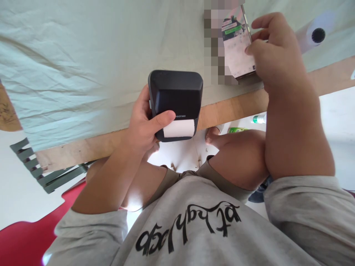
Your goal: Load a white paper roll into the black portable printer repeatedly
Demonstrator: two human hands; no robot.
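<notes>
Pale cloth covers the wooden table. Your left hand wraps the black printer at the table's edge, thumb beside the paper slot; keep it level. Your right hand clasps the phone above the cloth. Paper roll lies near; green bottle sits on the white floor.

two hands are seen: left hand, right hand. counted: 1 black printer w/ 1 paper strip, 1 phone, 1 paper roll, 1 table, 1 green-capped bottle.
</notes>
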